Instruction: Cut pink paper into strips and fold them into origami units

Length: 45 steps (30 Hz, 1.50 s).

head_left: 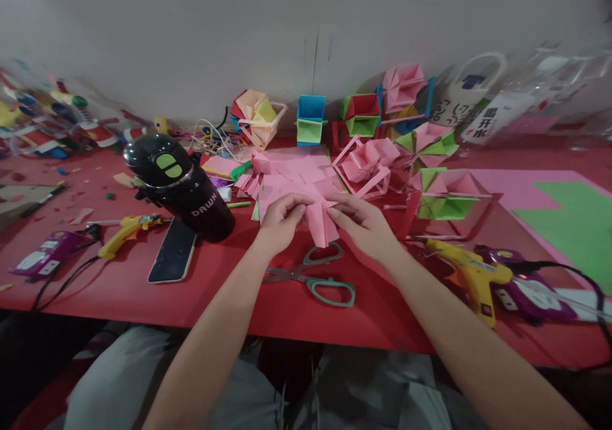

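Between my two hands is a folded piece of pink paper (321,224), held above the red table. My left hand (285,221) pinches its left edge with thumb and fingers. On the other side, my right hand (359,221) grips the right edge, near a fold that stands out. Scissors with green handles (329,291) lie just below the paper, blades pointing left. Behind my hands lie flat pink sheets (301,170). To their right stands a pink folded-paper model (364,162) with rolled-paper sticks.
A black bottle (184,191) and a phone (173,251) are at left, beside a yellow glue gun (129,233). Another yellow glue gun (471,274) and a purple power strip (530,293) lie right. Several paper models line the back, including a blue-green one (310,114).
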Each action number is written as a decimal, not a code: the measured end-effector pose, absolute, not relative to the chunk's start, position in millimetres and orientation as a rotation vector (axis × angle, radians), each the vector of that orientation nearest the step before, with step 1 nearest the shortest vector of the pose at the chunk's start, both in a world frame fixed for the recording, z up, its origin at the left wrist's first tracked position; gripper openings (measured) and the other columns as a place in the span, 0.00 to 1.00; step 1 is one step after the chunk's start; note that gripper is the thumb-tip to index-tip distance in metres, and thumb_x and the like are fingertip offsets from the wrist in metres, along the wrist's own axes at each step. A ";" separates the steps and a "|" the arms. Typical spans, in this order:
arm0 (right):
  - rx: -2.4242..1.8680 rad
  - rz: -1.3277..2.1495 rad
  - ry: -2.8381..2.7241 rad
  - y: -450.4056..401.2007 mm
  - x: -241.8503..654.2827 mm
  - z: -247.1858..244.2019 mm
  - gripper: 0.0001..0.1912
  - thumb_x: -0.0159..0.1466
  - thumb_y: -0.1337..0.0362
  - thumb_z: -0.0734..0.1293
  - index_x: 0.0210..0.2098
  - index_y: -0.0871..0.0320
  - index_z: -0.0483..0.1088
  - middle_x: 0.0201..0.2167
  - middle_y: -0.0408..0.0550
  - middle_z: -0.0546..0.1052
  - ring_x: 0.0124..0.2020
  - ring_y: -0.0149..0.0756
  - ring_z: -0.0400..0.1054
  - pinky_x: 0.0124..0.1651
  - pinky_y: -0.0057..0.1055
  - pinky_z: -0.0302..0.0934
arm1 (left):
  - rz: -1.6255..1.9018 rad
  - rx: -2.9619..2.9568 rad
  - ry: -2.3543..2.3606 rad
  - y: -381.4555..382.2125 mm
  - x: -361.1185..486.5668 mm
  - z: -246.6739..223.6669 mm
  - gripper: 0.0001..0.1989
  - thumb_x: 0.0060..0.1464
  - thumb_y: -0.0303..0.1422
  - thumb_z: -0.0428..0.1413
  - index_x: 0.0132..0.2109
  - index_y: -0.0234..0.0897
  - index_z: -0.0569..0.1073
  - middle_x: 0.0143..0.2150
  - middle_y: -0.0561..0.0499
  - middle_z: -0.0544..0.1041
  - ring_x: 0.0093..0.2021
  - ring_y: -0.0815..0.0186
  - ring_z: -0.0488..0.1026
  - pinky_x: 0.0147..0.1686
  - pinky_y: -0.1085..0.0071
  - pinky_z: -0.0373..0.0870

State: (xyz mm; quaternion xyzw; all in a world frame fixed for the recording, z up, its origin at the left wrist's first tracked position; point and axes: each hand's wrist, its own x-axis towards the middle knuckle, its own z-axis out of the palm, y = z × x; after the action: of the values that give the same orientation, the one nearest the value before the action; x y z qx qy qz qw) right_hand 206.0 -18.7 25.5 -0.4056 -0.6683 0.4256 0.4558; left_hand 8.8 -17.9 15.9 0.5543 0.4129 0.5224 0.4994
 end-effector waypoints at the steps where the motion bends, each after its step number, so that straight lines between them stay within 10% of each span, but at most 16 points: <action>1: -0.995 1.051 -1.652 -18.8 205.8 25.0 0.17 0.65 0.58 0.68 0.51 0.57 0.74 0.33 0.46 0.78 0.32 0.34 0.71 0.35 0.31 0.66 | 1.257 1.330 1.000 -17.9 8.9 15.8 0.07 0.58 0.30 0.55 0.42 0.35 0.76 0.28 0.54 0.73 0.27 0.72 0.69 0.28 0.76 0.68; 7: -1.025 0.938 -1.696 -17.2 206.4 15.5 0.18 0.62 0.62 0.70 0.52 0.55 0.72 0.37 0.47 0.78 0.38 0.38 0.72 0.43 0.36 0.67 | 1.164 1.379 0.975 -22.1 12.7 20.4 0.08 0.59 0.33 0.57 0.43 0.36 0.78 0.37 0.49 0.79 0.34 0.69 0.74 0.37 0.73 0.72; 15: -1.056 0.868 -1.632 -18.3 200.6 14.2 0.13 0.62 0.59 0.72 0.44 0.56 0.71 0.25 0.39 0.67 0.26 0.30 0.58 0.28 0.29 0.52 | 1.112 1.345 1.028 -24.9 13.7 25.2 0.11 0.53 0.31 0.61 0.45 0.35 0.79 0.49 0.44 0.82 0.52 0.60 0.77 0.54 0.65 0.71; 45: -1.045 0.840 -1.562 -19.9 193.5 12.7 0.12 0.60 0.60 0.73 0.35 0.54 0.66 0.21 0.34 0.58 0.23 0.29 0.50 0.26 0.30 0.44 | 1.270 1.394 1.013 -26.2 25.0 15.3 0.12 0.44 0.29 0.68 0.38 0.34 0.80 0.40 0.46 0.84 0.44 0.61 0.81 0.53 0.61 0.77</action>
State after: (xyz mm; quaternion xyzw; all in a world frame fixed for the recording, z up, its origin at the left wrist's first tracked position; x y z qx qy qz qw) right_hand 193.5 -19.9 12.7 -0.4350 -0.6501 0.3496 0.5157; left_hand 25.0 -26.2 15.3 0.5712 0.4152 0.5204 0.4800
